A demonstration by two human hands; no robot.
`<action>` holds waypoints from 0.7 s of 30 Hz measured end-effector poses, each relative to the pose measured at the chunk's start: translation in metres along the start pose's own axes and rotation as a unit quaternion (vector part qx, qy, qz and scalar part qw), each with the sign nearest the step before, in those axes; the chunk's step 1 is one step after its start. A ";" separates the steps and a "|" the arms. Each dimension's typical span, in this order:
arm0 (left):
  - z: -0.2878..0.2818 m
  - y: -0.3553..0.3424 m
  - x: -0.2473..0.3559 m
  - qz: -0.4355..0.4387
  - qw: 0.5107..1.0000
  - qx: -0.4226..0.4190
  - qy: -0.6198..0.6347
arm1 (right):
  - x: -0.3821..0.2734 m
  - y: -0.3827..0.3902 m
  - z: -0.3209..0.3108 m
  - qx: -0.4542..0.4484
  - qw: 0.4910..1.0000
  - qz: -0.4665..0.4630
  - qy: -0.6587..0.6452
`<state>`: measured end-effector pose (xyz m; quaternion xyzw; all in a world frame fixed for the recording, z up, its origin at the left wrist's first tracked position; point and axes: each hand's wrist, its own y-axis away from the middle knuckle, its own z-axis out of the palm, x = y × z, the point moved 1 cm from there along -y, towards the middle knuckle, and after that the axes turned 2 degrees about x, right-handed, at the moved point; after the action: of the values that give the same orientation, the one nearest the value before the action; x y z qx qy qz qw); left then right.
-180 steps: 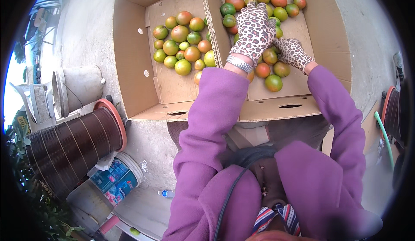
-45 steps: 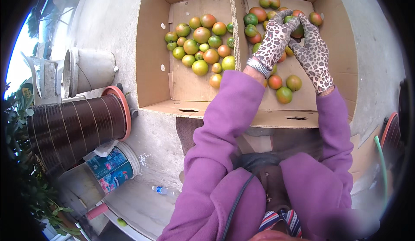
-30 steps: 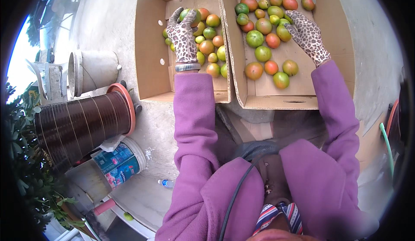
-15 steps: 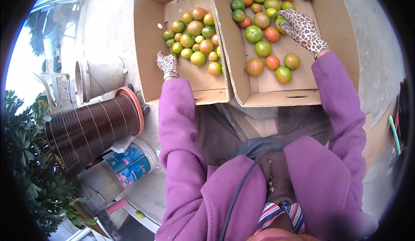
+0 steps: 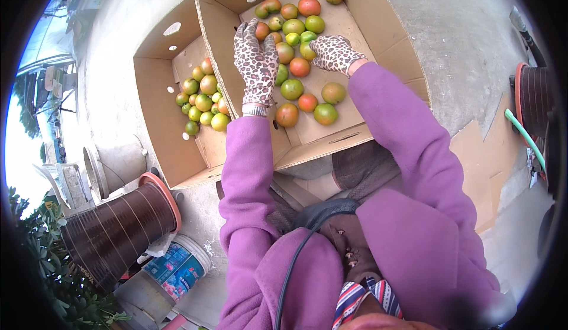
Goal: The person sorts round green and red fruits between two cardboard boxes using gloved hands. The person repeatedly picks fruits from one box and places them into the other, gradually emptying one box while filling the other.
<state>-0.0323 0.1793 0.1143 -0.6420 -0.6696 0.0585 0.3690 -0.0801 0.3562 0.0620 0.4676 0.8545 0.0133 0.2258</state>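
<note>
Two open cardboard boxes stand side by side. The right box (image 5: 361, 93) holds several green, orange and reddish tomatoes, some loose, some clustered. My right hand (image 5: 337, 54), in a leopard-print glove, has its fingers curled against a green tomato (image 5: 306, 51) and partly covers it. In a matching glove, my left hand (image 5: 255, 64) is inside the same box along its left wall, fingers stretched out and thumb apart, beside an orange tomato (image 5: 262, 31); it hides whatever lies beneath it. A pile of greenish and orange tomatoes (image 5: 203, 102) sits in the left box (image 5: 157, 87).
On the left lie a pale bucket (image 5: 121, 164) on its side, a brown ribbed pot (image 5: 118, 229) with an orange rim and a blue-labelled pail (image 5: 177, 268). Leafy plants (image 5: 41, 259) fill the lower left. Flat cardboard (image 5: 479, 170) and a green tube (image 5: 525, 141) lie right.
My left hand has left the left box and moved right into the right box. My right hand stays at the same green tomato. The view has shifted, bringing more of the right side in.
</note>
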 end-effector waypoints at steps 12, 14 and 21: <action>0.015 0.011 -0.004 -0.012 0.977 -0.198 -0.076 | 0.094 -0.121 -0.029 0.087 0.971 0.080 0.209; 0.014 0.017 -0.007 0.005 0.981 -0.179 -0.079 | 0.103 -0.130 -0.016 0.068 0.960 0.070 0.263; 0.013 0.017 -0.006 -0.010 0.978 -0.201 -0.064 | 0.101 -0.100 -0.010 0.069 0.977 0.065 0.189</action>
<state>-0.0262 0.1817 0.0935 -0.6910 -0.6964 -0.0397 0.1895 -0.2097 0.3830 0.0103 0.5258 0.8483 0.0570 0.0255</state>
